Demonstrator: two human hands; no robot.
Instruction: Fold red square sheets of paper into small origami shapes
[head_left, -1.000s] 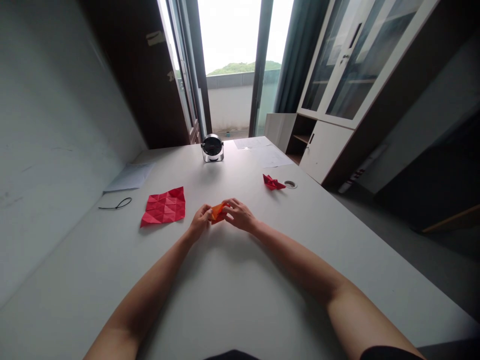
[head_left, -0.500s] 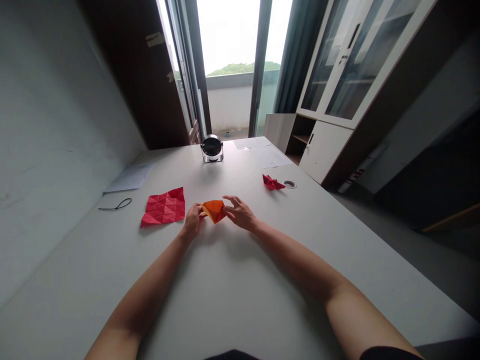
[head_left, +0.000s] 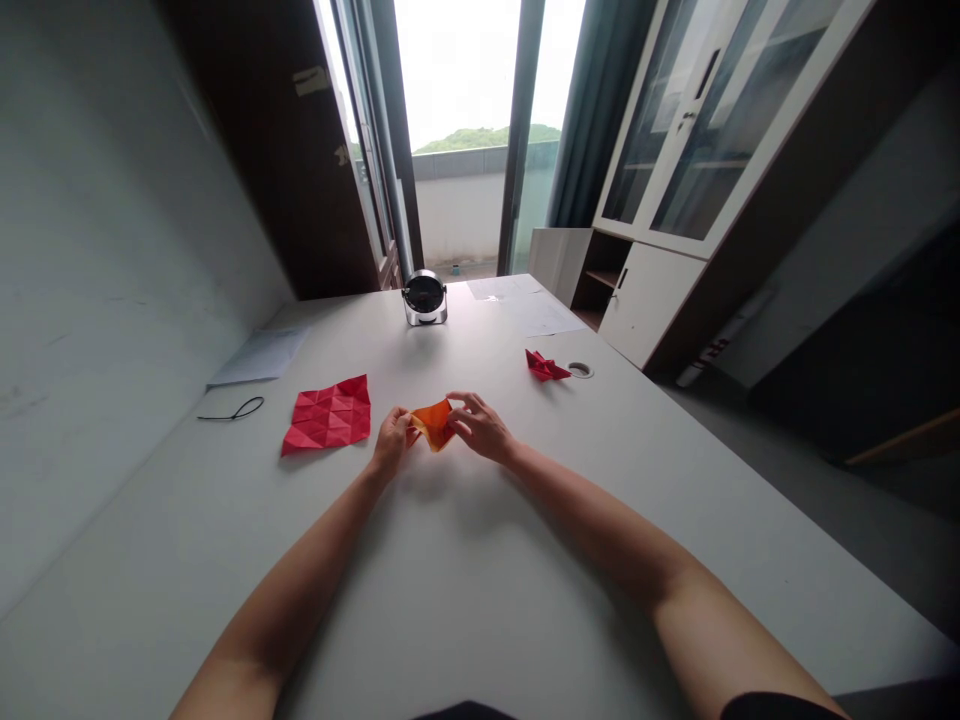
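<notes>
Centrally held orange paper (head_left: 433, 424): thin and layered, bowed into a wavy pocket shape, its lower edge narrowing to a point; it sits between the hands, near the middle of the smooth white table (head_left: 480, 560).
Red sheet (head_left: 327, 415): a grid of creases crossed by diagonals, surface rippled, to the left of the hands.
Red folded piece (head_left: 546, 366): sharp-tipped and boat-like, just beside a pale ring (head_left: 581, 375).
Black strip (head_left: 217, 417): thin, looped at one end.
Round device (head_left: 424, 292): dark disc in a shiny metal stand.
Hard to see: the paper's inner folds and covered left edge; whether it touches the tabletop; both arms run out of view below.
Left hand (head_left: 391, 438): fingers curled in, pinching the paper's left edge against the thumb.
Right hand (head_left: 481, 430): fingers partly spread, index arched, fingertips at the right edge; whether they grip, I cannot tell.
</notes>
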